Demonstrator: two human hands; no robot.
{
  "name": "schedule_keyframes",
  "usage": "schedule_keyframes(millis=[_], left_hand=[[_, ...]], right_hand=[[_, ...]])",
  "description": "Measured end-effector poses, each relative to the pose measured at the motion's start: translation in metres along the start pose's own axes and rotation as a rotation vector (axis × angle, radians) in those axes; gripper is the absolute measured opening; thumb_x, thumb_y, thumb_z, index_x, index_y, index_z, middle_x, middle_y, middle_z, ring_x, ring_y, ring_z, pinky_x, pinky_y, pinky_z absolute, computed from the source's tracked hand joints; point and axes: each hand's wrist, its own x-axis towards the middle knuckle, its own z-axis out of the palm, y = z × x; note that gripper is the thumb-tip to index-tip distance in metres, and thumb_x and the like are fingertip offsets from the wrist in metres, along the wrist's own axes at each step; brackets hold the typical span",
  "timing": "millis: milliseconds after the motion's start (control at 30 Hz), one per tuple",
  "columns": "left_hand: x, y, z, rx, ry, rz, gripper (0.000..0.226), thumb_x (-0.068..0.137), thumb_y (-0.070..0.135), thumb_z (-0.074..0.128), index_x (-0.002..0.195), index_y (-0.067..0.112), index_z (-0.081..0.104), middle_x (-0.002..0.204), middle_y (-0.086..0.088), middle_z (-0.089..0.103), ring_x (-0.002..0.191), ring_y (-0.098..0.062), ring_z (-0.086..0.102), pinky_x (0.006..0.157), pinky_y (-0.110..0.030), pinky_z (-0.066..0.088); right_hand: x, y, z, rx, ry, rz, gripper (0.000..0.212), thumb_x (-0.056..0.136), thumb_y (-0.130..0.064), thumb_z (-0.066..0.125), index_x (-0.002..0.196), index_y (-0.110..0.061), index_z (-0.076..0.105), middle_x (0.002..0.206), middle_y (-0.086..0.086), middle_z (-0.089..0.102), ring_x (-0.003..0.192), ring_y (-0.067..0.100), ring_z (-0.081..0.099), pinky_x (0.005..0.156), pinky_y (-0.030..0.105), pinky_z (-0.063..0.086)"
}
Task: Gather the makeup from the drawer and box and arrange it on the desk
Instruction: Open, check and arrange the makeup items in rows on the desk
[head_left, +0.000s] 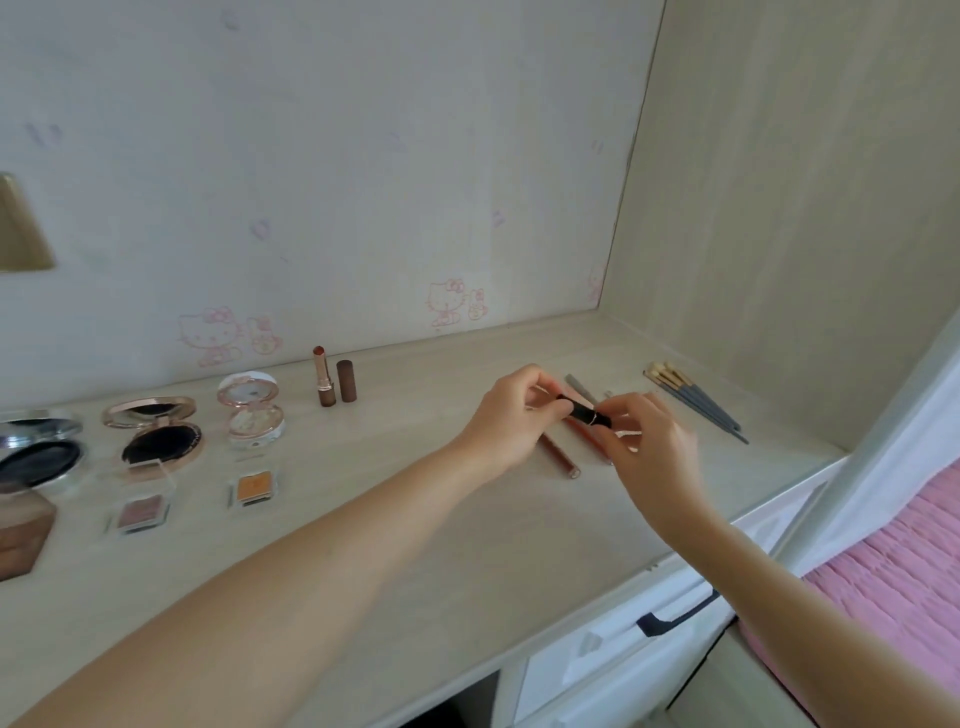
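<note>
Both hands hold a small black lipstick tube (584, 412) just above the desk (415, 545). My left hand (511, 415) pinches its left end and my right hand (649, 441) pinches its right end. Under the hands lie a brown lip pencil (561, 460), a reddish tube and a grey pencil (579, 387), partly hidden. An open brown lipstick (323, 376) stands upright near the wall with its cap (346, 381) beside it. Open compacts (150, 434) (252, 410) (36, 452) and two small eyeshadow pans (140, 512) (253, 487) sit at the left.
A bundle of grey-handled brushes (696, 402) lies at the right near the side wall. A brown box (21, 530) sits at the left edge. Below the desk front is a white drawer with a dark handle (675, 616). Pink bedding (909, 571) lies to the right.
</note>
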Motion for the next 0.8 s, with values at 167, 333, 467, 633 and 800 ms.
schedule_keyframes(millis=[167, 333, 467, 633, 800], left_hand=[[-0.038, 0.000, -0.032, -0.054, 0.025, -0.050, 0.006, 0.090, 0.012, 0.062, 0.095, 0.009, 0.060, 0.085, -0.005, 0.074, 0.040, -0.002, 0.035, 0.041, -0.015, 0.028], [-0.072, -0.005, -0.059, -0.170, 0.069, -0.113, 0.011, 0.091, 0.013, 0.062, 0.099, 0.006, 0.060, 0.088, -0.005, 0.075, 0.077, -0.017, 0.054, 0.075, -0.035, 0.048], [-0.096, -0.011, -0.082, -0.232, 0.063, -0.151, 0.011, 0.092, 0.010, 0.060, 0.101, 0.004, 0.059, 0.092, -0.009, 0.075, 0.091, -0.027, 0.063, 0.098, -0.046, 0.045], [-0.117, -0.019, -0.111, -0.287, 0.126, -0.143, 0.009, 0.091, 0.010, 0.061, 0.100, 0.008, 0.063, 0.090, -0.009, 0.075, 0.093, -0.018, 0.070, 0.090, -0.029, 0.055], [-0.142, -0.027, -0.128, -0.472, 0.236, -0.197, 0.017, 0.086, 0.009, 0.068, 0.102, 0.008, 0.067, 0.097, -0.011, 0.073, 0.093, -0.019, 0.070, 0.083, -0.026, 0.056]], right_hand=[[-0.018, -0.030, 0.009, 0.069, -0.065, -0.021, 0.013, 0.082, -0.006, 0.071, 0.089, -0.016, 0.067, 0.106, -0.004, 0.064, 0.082, -0.008, 0.059, 0.069, 0.004, 0.045], [-0.036, -0.057, 0.021, 0.043, -0.135, -0.045, 0.009, 0.085, -0.013, 0.069, 0.093, -0.017, 0.065, 0.093, -0.007, 0.066, 0.079, 0.003, 0.061, 0.074, 0.022, 0.052], [-0.048, -0.080, 0.033, 0.020, -0.204, -0.091, 0.008, 0.089, -0.016, 0.063, 0.096, -0.019, 0.066, 0.084, -0.012, 0.063, 0.077, -0.004, 0.057, 0.068, 0.006, 0.043], [-0.060, -0.109, 0.048, 0.105, -0.265, -0.048, 0.008, 0.089, -0.021, 0.064, 0.090, -0.028, 0.063, 0.081, -0.020, 0.063, 0.083, -0.008, 0.058, 0.067, 0.004, 0.043], [-0.071, -0.138, 0.071, 0.288, -0.264, 0.055, 0.011, 0.085, -0.024, 0.068, 0.085, -0.032, 0.060, 0.081, -0.014, 0.067, 0.078, -0.003, 0.061, 0.066, 0.009, 0.047]])
